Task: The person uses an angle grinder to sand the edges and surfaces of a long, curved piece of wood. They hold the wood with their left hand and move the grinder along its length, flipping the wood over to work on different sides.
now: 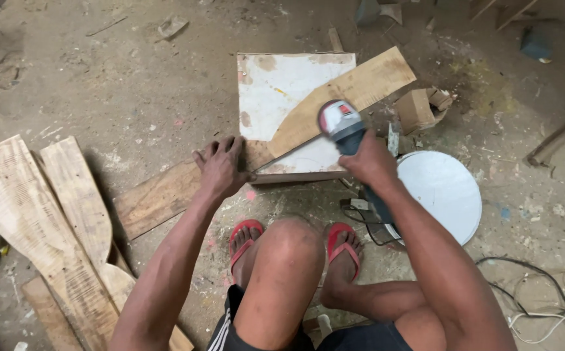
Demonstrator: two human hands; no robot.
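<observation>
Just ahead of our right hand (368,161), whose grip is clenched around an angle grinder (342,123), the curved plank (282,140) lies across a white box (276,84) on the floor, our left hand (220,168) pressing flat, ungrasping, steadying it.

The curved wooden plank (256,156) is long, flat and pale brown, with rough grain and a gentle bend along its length. It runs slantwise from about 8 o'clock up to 2 o'clock, its upper half lying flat across a white square board (276,91), its lower end on the floor. The angle grinder (342,127) has a dark body and a grey-and-red head; it sits at 3 o'clock of the plank's middle, head down against the plank's lower edge, body pointing back toward 5 o'clock.
</observation>
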